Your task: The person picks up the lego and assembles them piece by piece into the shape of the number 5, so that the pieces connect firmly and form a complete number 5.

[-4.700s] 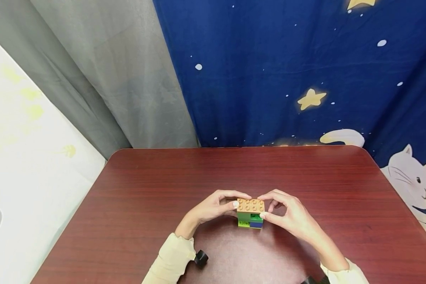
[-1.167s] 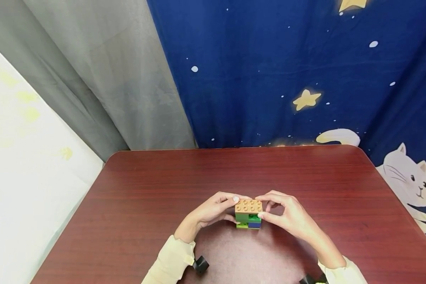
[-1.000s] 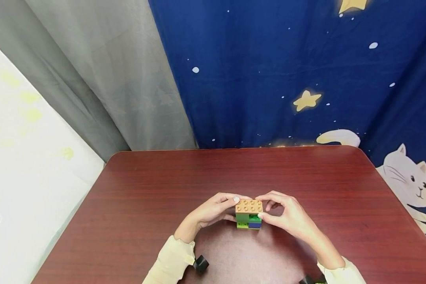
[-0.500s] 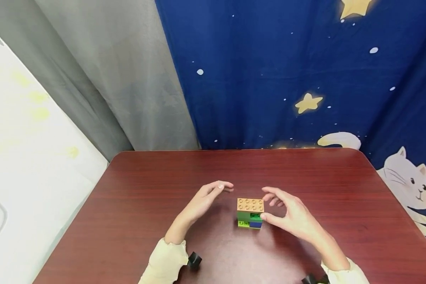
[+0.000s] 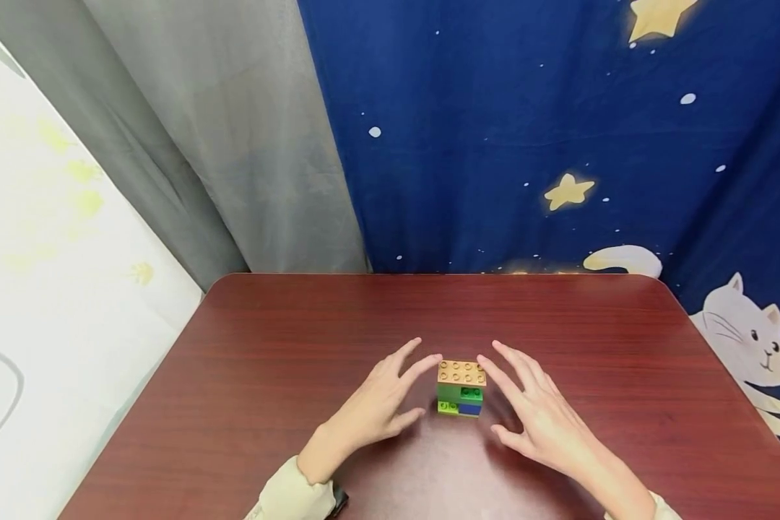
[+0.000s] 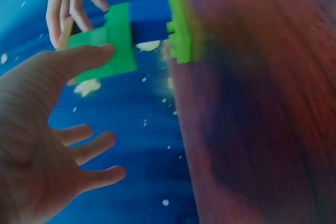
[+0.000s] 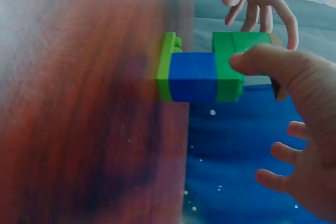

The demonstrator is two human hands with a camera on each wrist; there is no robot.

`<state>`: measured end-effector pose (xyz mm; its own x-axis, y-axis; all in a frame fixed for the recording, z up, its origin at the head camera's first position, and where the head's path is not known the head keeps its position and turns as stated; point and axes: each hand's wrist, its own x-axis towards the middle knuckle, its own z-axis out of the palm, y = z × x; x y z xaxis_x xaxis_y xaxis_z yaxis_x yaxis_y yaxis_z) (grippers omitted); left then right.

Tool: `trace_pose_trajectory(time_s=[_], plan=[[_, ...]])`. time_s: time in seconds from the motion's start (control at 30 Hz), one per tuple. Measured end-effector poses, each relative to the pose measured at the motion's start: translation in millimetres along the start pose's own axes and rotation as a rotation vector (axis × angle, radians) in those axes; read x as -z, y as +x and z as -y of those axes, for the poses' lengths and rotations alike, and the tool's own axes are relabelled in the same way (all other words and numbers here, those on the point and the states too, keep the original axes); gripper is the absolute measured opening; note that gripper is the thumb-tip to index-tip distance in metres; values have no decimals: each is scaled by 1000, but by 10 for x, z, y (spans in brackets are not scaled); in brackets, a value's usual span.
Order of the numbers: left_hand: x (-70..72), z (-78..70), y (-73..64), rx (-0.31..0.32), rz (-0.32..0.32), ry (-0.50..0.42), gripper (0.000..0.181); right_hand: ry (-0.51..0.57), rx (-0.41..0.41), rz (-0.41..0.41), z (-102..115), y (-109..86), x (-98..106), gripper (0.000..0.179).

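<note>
A small stack of toy building bricks (image 5: pixel 448 393) stands upright on the table. At its bottom is a lime green brick (image 7: pixel 165 72), and a blue brick (image 7: pixel 193 77) sits on one side of that. Green bricks (image 6: pixel 122 40) come above, and a tan brick with studs (image 5: pixel 461 373) forms the top. My left hand (image 5: pixel 370 404) is to the left of the stack with fingers spread. On the right, my right hand (image 5: pixel 546 419) is spread likewise. Both index fingertips are close to the tan brick's upper corners; whether they touch it I cannot tell. Neither hand holds anything.
The dark red wooden table (image 5: pixel 286 347) has rounded far corners. Behind it hang a grey curtain (image 5: pixel 247 144) and a blue curtain (image 5: pixel 455 144) with stars and a cat. A white patterned sheet (image 5: pixel 58 289) lies along the left.
Earlier both hands held the brick stack by its sides. The left hand let go and drew away, then came back near it; the right hand also released and spread its fingers. The stack stayed put.
</note>
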<state>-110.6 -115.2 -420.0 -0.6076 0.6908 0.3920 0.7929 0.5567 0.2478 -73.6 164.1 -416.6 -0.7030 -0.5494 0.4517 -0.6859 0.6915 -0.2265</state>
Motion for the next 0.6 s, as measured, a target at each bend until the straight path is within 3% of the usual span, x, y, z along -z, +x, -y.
trace_pose_trajectory(time_s=[0.2, 0.33, 0.47, 0.6], plan=[[-96, -22, 24, -26, 33, 50, 87, 10, 36, -51, -24, -26, -86, 80], [-129, -29, 25, -30, 41, 27, 88, 38, 32, -78, -27, -38, -115, 65], [-150, -36, 26, -25, 38, -10, 86, 84, -15, -48, -16, -50, -133, 68], [-172, -56, 24, -38, 21, -36, 80, 120, -58, -29, -21, -81, -166, 83]])
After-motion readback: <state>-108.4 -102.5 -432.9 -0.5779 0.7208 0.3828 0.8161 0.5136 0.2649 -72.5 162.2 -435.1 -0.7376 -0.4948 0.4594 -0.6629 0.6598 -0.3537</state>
